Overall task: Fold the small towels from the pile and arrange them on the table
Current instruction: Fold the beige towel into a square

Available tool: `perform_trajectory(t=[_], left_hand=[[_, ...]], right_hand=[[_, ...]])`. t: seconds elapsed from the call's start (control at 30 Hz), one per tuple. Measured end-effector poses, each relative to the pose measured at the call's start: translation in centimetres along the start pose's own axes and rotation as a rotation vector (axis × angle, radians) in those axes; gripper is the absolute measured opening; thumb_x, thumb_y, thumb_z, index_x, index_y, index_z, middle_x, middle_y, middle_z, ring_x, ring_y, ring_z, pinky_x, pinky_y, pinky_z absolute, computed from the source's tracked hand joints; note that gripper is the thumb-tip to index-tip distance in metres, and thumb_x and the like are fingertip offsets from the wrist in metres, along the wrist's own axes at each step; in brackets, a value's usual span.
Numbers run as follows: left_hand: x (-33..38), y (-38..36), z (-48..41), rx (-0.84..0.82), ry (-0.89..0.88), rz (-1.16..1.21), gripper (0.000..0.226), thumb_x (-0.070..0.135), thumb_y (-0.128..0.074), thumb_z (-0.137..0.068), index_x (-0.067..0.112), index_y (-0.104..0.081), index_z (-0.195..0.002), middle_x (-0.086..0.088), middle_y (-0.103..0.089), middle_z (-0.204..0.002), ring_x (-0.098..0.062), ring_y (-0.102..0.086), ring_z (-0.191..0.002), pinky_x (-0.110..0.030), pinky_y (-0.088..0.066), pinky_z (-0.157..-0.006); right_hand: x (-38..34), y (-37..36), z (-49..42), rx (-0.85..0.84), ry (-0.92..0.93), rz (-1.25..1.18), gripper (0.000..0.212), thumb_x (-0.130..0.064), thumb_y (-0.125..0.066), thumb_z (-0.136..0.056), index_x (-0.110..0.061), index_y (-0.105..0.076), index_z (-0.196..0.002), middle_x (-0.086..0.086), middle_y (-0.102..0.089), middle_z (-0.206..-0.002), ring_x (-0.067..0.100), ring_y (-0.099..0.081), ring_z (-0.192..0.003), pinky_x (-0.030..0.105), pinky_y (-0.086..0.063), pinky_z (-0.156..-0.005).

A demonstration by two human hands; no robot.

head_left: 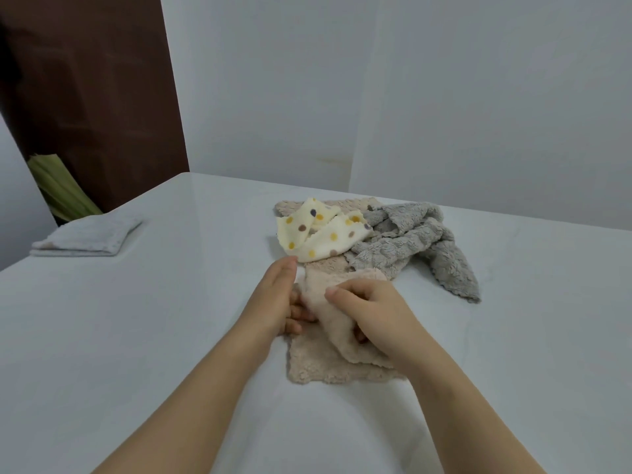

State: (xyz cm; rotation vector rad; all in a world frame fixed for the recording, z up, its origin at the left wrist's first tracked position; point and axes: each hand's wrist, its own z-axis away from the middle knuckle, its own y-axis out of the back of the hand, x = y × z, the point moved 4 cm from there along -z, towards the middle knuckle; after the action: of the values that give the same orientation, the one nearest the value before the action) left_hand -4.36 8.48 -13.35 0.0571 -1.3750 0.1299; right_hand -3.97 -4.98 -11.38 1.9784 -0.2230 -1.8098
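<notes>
White table [136, 336], smooth top.
- Far left corner: one pale towel [87, 236], folded flat.
- Middle, toward the near edge: beige towel [318, 367], one part doubled over itself.
- Toward the far edge: tan towel [342, 202] lying flat; dotted cream towel [321, 234] crumpled across it; grey towel [410, 244] bunched just to the right, touching both.

Both bare forearms reach forward and converge. Left hand [278, 295]: turned on edge, thumb side up, fingers curled in round the near edge of the beige towel [318, 366]. Right hand [374, 313]: just beside the left, knuckles up, thumb on top of the raised fold, fingers tucked beneath, pinching it.
</notes>
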Motion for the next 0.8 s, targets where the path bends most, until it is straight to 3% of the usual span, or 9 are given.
perform_trajectory(t=[0.1,0.17,0.23,0.3,0.4,0.53,0.6,0.7,0.8], left_hand=[[-0.4,0.2,-0.2,0.011,-0.060,-0.104,0.021,0.035,-0.041,-0.096,0.035,-0.054,-0.114,0.001,-0.061,-0.078,-0.013,-0.054,-0.062,-0.023,-0.041,-0.053],[-0.6,0.3,-0.3,0.005,-0.098,-0.176,0.016,0.024,-0.056,-0.091,0.031,-0.062,-0.104,0.005,-0.058,-0.076,-0.008,-0.053,-0.063,-0.019,-0.039,-0.056],[-0.6,0.3,-0.3,-0.005,-0.120,-0.205,0.016,0.012,-0.062,-0.086,0.027,-0.065,-0.092,0.004,-0.059,-0.083,-0.005,-0.052,-0.066,-0.017,-0.039,-0.058],[-0.4,0.6,-0.2,0.006,-0.121,-0.215,0.020,0.005,-0.062,-0.085,0.025,-0.064,-0.087,0.004,-0.059,-0.084,-0.005,-0.051,-0.064,-0.013,-0.040,-0.054],[-0.2,1.1,0.1,-0.009,-0.102,-0.310,0.019,0.006,-0.062,-0.084,0.024,-0.063,-0.089,0.003,-0.059,-0.084,-0.008,-0.052,-0.060,-0.013,-0.044,-0.051],[0.4,1.2,0.8,0.199,-0.342,-0.992,0.023,0.023,-0.056,-0.084,0.029,-0.060,-0.105,0.008,-0.049,-0.115,-0.010,-0.049,-0.102,-0.023,-0.042,-0.080],[1.3,0.7,1.5,0.301,-0.511,-0.950,0.034,0.032,-0.046,-0.085,0.027,-0.056,-0.117,0.008,-0.043,-0.128,-0.012,-0.039,-0.121,-0.028,-0.036,-0.095],[-0.1,-1.0,0.8,0.053,-0.499,-1.047,0.054,0.041,-0.030,-0.088,0.027,-0.033,-0.140,0.006,-0.018,-0.154,-0.012,-0.010,-0.143,-0.033,-0.013,-0.115],[-2.7,-1.0,-0.1,-0.128,-0.321,-1.346,0.056,0.048,-0.022,-0.097,0.031,-0.006,-0.148,0.013,0.004,-0.157,-0.011,0.009,-0.145,-0.040,0.003,-0.118]], right_hand=[[-0.1,0.9,0.5,0.070,-0.001,-0.136,0.030,-0.031,-0.055,-0.089,-0.006,-0.068,-0.078,-0.005,-0.057,-0.054,0.000,-0.049,-0.039,0.016,-0.041,-0.046],[0.0,2.5,0.7,0.274,0.099,-0.112,0.021,-0.028,-0.058,-0.087,-0.017,-0.069,-0.074,-0.006,-0.064,-0.062,0.002,-0.054,-0.049,0.023,-0.045,-0.055],[0.6,3.5,1.0,0.387,0.149,0.031,0.017,-0.024,-0.059,-0.086,-0.028,-0.065,-0.071,-0.009,-0.064,-0.067,0.001,-0.055,-0.061,0.016,-0.044,-0.064],[1.3,3.5,1.4,0.354,0.159,0.184,0.021,-0.021,-0.060,-0.085,-0.033,-0.060,-0.068,-0.014,-0.061,-0.068,-0.003,-0.052,-0.066,0.007,-0.037,-0.062],[2.3,3.0,1.3,0.239,0.183,0.364,0.019,-0.019,-0.060,-0.083,-0.033,-0.060,-0.071,-0.012,-0.062,-0.074,0.004,-0.053,-0.077,0.011,-0.036,-0.067],[2.3,3.0,1.4,0.288,0.256,0.485,0.020,-0.036,-0.051,-0.078,-0.024,-0.067,-0.075,-0.011,-0.063,-0.073,0.013,-0.053,-0.078,0.027,-0.040,-0.072],[1.7,2.8,1.6,0.372,0.362,0.509,0.040,-0.045,-0.040,-0.074,-0.022,-0.070,-0.087,-0.010,-0.067,-0.090,0.017,-0.055,-0.091,0.030,-0.038,-0.081],[2.6,1.1,1.3,0.146,0.258,0.670,0.074,-0.061,-0.018,-0.068,-0.032,-0.052,-0.127,-0.013,-0.042,-0.143,0.014,-0.030,-0.133,0.031,-0.020,-0.103],[4.1,0.5,1.1,-0.030,0.136,0.724,0.074,-0.063,-0.017,-0.074,-0.035,-0.029,-0.142,-0.018,-0.016,-0.154,0.005,-0.004,-0.142,0.027,-0.005,-0.111]])
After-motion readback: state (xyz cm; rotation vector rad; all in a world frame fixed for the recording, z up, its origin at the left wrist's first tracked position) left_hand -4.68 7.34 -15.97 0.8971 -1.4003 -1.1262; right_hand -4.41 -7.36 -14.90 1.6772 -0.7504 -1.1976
